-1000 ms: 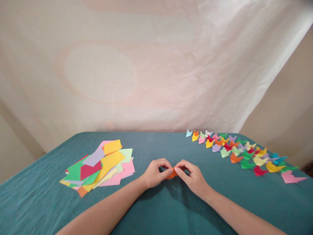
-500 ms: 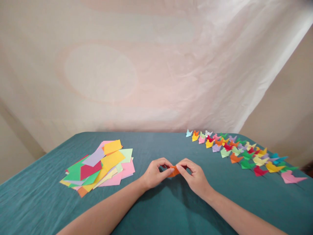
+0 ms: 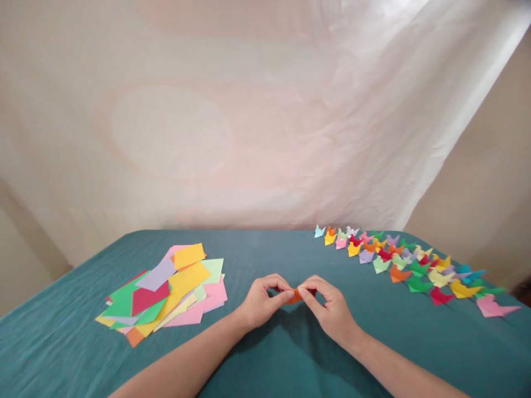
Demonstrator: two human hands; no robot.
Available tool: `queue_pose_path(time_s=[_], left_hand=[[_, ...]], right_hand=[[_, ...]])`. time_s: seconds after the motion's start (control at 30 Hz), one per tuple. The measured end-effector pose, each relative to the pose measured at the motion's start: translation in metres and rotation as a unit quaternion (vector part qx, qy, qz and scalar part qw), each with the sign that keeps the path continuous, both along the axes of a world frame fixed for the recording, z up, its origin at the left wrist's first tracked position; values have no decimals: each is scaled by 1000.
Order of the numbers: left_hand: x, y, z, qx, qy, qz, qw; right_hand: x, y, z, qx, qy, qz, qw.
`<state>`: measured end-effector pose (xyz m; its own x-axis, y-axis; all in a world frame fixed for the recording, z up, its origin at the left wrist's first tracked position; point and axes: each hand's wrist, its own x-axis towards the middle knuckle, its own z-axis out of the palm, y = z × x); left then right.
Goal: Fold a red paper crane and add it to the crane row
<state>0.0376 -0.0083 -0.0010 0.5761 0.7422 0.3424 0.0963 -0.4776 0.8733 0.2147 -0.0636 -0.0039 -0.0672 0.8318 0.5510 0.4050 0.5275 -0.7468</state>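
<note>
A small piece of folded orange paper (image 3: 295, 297) is held between my two hands, a little above the table. My left hand (image 3: 265, 302) pinches its left end between thumb and fingers. On the other side, the thumb and fingertips of my right hand (image 3: 327, 308) grip its right end. Fingers cover much of the paper, so its full folded shape is hidden.
Loose coloured paper sheets (image 3: 174, 293) lie in an overlapping pile at the left. Rows of folded paper birds (image 3: 400, 273) in many colours stand at the right. A teal cloth (image 3: 265, 365) covers the table, and a pale curtain (image 3: 257, 121) hangs behind it.
The whole view has shifted slightly, so the table sits lower. The orange paper shows less of its face between my fingers; both hands keep their pinch.
</note>
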Motion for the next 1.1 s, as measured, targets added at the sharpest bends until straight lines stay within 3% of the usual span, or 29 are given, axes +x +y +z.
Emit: queue_pose_path(time_s=[0.53, 1.1], left_hand=[[-3, 5, -2, -22, -1, 5, 1000], [-1, 11, -11, -53, 1, 30, 998]], right_hand=[[3, 8, -9, -80, -38, 11, 996], [5, 10, -13, -104, -44, 11, 994]])
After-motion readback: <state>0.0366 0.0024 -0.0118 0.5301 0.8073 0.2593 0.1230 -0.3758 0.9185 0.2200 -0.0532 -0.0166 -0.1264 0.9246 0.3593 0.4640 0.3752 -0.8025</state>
